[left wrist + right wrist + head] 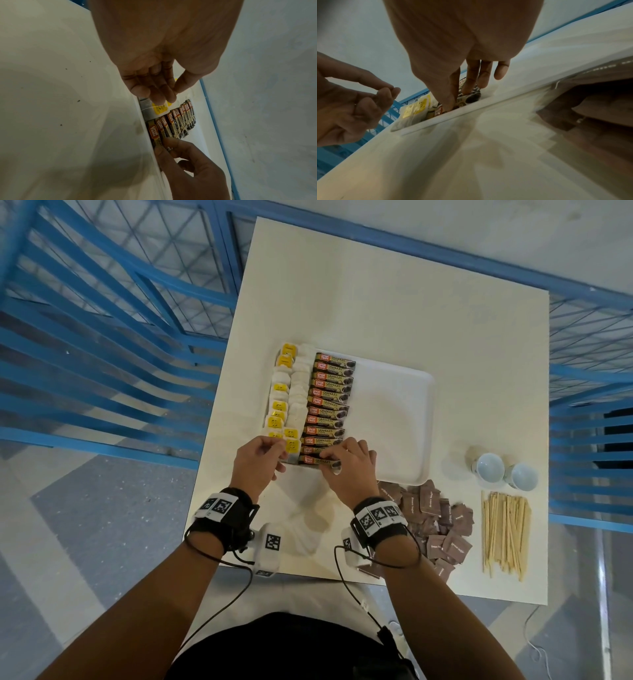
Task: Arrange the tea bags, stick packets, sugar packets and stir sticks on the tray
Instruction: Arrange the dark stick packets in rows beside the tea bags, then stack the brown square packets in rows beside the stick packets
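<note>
Head view: a white tray [394, 419] lies on the white table [376, 313]. Its left part holds two columns of tea bags [284, 398] with yellow tags, and just beside them a column of brown stick packets [330, 402] laid side by side; the right part of the tray is bare. The left hand [255, 462] sits at the tray's near left corner, fingers loosely curled over the nearest tea bags. The right hand [347, 465] pinches the nearest stick packet [317, 461] at the tray's near edge. On the table to the right of the hands lies a heap of brown sugar packets [442, 518], beyond it a loose bundle of wooden stir sticks [503, 534], with two cups [503, 470] behind them. A blue railing [102, 337] borders the table.

Left wrist view: the left hand [154, 83] hovers above a yellow-tagged tea bag [160, 108], fingers relaxed and gripping nothing. The right hand [185, 159] has thumb and forefinger on the end stick packet [154, 134].

Right wrist view: the right hand [464, 75] reaches over the tray rim [453, 115] into the packets; its grip is partly hidden. The left hand [356, 106] shows curled fingers, thumb near fingertip, nothing between them.
</note>
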Motion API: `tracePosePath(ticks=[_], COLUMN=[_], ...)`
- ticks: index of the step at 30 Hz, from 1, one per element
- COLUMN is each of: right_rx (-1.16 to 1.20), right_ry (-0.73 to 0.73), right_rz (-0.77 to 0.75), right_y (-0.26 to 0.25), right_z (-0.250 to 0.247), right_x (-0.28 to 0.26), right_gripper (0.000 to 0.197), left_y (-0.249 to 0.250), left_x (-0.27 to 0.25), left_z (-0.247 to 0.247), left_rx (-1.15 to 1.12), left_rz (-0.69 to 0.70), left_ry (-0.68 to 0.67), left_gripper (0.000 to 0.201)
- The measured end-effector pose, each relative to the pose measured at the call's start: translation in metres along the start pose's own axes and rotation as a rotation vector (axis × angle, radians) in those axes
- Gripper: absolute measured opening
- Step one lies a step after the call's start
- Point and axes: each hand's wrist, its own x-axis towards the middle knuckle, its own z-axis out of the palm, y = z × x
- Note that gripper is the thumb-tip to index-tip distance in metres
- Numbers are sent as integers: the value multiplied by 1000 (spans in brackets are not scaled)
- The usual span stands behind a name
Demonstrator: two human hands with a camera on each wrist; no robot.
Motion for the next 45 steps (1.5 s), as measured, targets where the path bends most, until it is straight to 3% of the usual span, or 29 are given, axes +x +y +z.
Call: tracePosePath(ticks=[17,24,29,35,39,42,45], right_rx=[41,297,463,284,71,-6,9], right_ry=[51,183,202,172,98,-16,-49], right_rz=[23,110,293,459,416,336,287], right_y=[-3,2,25,94,129,137,142], right_z=[-8,-36,-53,-71,-75,-77,-76], right_x=[-2,-36,-79,-109,-118,-119,-116], right_gripper=[11,3,4,7,35,57,54], left_y=[3,9,-6,-19,-36,-50,-60], left_x=[-5,-19,-31,-56,-64,-71,-76], left_z=[4,32,62,110,142,156,165], left_rx=[90,282,491,730,963,1066,1057], left_rz=[61,222,389,646,693,753,773], left_ry=[-50,-272,-454,-599,-569,-482,-374], left_gripper=[10,5,4,21,50,55,52])
